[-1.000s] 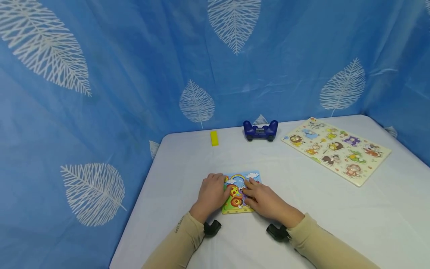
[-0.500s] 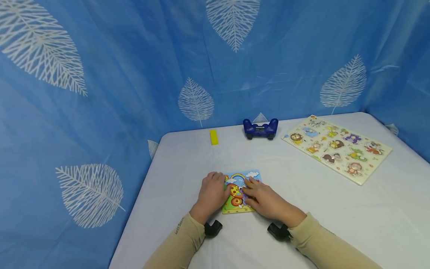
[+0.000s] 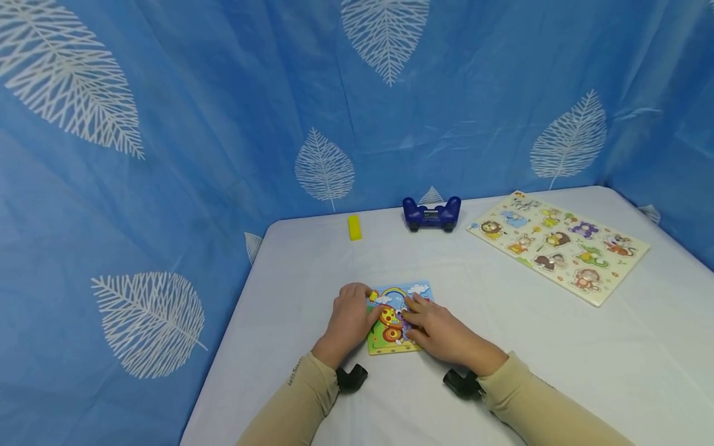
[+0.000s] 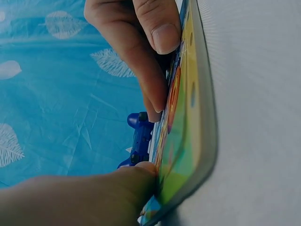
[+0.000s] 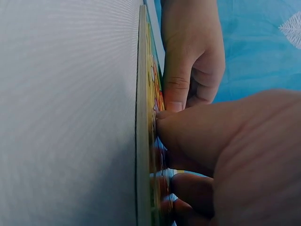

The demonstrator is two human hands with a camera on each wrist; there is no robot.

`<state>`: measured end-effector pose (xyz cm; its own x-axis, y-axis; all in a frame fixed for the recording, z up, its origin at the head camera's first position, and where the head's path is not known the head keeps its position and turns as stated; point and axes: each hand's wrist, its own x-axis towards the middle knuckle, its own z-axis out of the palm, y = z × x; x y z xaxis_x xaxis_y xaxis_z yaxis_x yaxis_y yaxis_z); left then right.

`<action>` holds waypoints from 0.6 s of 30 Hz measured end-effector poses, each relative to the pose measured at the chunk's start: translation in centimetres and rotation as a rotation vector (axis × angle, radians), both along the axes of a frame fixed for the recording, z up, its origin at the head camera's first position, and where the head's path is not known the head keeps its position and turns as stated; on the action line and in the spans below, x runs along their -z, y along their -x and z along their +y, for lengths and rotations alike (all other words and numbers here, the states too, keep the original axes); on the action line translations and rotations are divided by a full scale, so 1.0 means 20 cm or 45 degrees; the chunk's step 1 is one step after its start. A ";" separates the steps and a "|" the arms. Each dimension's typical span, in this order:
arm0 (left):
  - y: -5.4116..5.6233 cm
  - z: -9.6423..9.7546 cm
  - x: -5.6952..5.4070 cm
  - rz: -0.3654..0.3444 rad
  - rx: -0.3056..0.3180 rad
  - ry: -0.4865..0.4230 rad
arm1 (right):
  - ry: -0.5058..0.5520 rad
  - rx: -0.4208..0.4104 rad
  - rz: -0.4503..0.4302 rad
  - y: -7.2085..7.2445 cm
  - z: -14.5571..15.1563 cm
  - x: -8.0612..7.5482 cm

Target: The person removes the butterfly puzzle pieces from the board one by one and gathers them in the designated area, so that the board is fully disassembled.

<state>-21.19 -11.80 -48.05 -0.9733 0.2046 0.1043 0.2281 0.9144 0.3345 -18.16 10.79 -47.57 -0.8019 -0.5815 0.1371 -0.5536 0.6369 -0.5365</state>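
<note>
A small picture puzzle (image 3: 392, 333) with a rainbow and a bright cartoon figure lies flat on the white table in the head view. My left hand (image 3: 348, 319) lies along its left side, thumb over the face and fingertips at the upper left corner. In the left wrist view that thumb (image 4: 141, 172) presses on the picture near the edge. My right hand (image 3: 440, 328) rests on the right half, fingers spread across the picture. In the right wrist view its thumb (image 5: 183, 125) and fingers touch the face some way apart, and the puzzle's edge (image 5: 142, 94) shows close along the table.
A yellow block (image 3: 355, 228) and a blue game controller (image 3: 431, 214) lie at the table's back edge. On the right is a large animal puzzle board (image 3: 558, 248). A blue leaf-patterned curtain (image 3: 234, 124) hangs behind and beside the white table (image 3: 301, 272).
My left hand has shifted slightly left, uncovering a little more of the puzzle's upper left corner. My right hand stays in place on the picture.
</note>
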 end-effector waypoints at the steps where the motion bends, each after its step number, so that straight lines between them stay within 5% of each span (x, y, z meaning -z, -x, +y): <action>1: 0.00 0.00 0.00 0.002 -0.005 -0.001 | -0.003 0.002 -0.003 0.00 0.00 0.00; 18: -0.01 -0.02 0.00 0.126 0.042 0.025 | -0.012 0.013 0.037 -0.01 -0.01 -0.01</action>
<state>-21.00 -12.20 -48.12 -0.9511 0.2390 0.1955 0.2890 0.9121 0.2908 -18.00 10.63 -47.47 -0.8035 -0.5748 0.1547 -0.5622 0.6475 -0.5145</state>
